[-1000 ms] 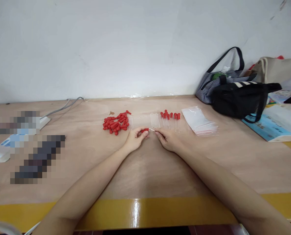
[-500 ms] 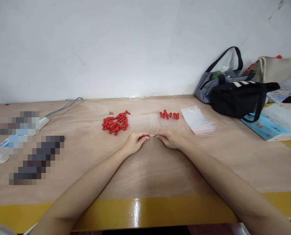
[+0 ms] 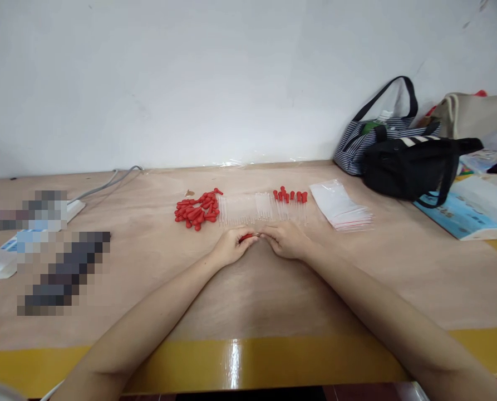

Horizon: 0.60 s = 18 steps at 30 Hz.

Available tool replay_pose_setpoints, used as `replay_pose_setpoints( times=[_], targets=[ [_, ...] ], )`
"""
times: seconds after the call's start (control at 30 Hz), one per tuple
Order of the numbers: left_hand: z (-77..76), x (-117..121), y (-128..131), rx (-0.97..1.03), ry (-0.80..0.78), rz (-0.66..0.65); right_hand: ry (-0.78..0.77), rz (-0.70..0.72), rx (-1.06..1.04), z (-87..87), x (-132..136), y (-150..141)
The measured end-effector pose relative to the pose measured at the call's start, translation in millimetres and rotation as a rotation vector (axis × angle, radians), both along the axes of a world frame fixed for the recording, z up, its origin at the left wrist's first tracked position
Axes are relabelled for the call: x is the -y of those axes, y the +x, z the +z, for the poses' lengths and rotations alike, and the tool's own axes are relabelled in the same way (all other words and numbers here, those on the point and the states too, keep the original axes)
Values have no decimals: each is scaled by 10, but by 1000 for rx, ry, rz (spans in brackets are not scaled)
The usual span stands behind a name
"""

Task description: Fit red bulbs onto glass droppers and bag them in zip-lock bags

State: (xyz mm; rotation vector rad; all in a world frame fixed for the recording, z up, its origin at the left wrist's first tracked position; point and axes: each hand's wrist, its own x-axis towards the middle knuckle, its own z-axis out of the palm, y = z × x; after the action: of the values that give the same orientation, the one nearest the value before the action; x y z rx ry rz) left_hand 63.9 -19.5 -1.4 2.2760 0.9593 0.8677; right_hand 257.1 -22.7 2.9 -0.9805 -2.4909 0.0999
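Landmark: pile of red bulbs (image 3: 196, 210). Right of it, left hand (image 3: 232, 245) pinches red bulb (image 3: 247, 238), long axis roughly sideways, slight tilt, open end toward right hand (image 3: 286, 239). Fingertips of both hands nearly meet; right's are closed, grip on glass tube unclear. Clear tubes (image 3: 240, 210) lie right of pile.

"What's the wall (image 3: 215, 83) like?"

"Pale, greyish white, with faint scuffs and a few darker marks high on the right"

"And the table (image 3: 340, 312)?"

"Brown top, broad, its far side along the wall. Clear film (image 3: 235, 164) glints where they meet, and a glossy yellow band (image 3: 181, 370) runs along the near edge"

"How's the light?"

"Soft over the wall, but there's a bright white reflection (image 3: 235, 356) on the band"

"Any floor (image 3: 357, 392)?"

"Just a dark reddish strip below the table, crossed by thin pale lines"
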Motion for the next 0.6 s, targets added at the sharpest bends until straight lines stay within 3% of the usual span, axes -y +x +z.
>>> replay_pose_setpoints(
  times=[0.13, 0.37, 0.6],
  targets=[
    [-31, -33, -4, 66, -58, 66, -23, -34, -20, 50, -6, 27],
    [-29, -61, -73, 151, 16, 171, -151, -47, -172, 4, -39, 142],
    [-25, -46, -62, 121, 26, 102, -15, -29, -248, -61, -33, 87]
  ],
)
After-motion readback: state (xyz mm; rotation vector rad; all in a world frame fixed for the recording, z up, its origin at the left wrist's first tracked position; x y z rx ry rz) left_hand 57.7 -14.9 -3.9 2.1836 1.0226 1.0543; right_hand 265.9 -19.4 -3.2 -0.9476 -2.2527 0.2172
